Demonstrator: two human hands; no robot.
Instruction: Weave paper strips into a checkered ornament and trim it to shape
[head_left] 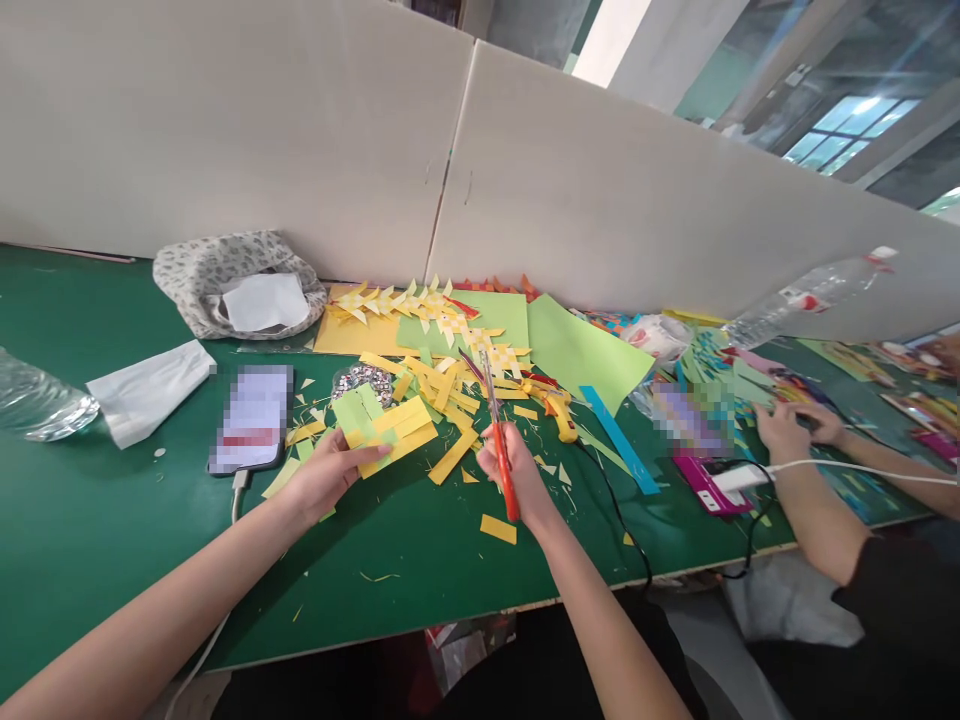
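Observation:
My left hand (328, 470) pinches a bundle of yellow and light green paper strips (386, 425) just above the green table (90, 510). My right hand (517, 475) is closed around the orange handles of a pair of scissors (496, 425); the blades point away from me towards a heap of loose yellow strips (442, 385). Woven yellow paper pieces (397, 300) lie in a row behind the heap, on yellow and green sheets.
A phone (251, 418) lies left of my left hand, with a glue gun (556, 405), a blue strip (619, 438) and a bowl of sequins (364, 378) near. A patterned bag (225, 270), bottles and white partition stand behind. Another person's hands (787, 425) work at right.

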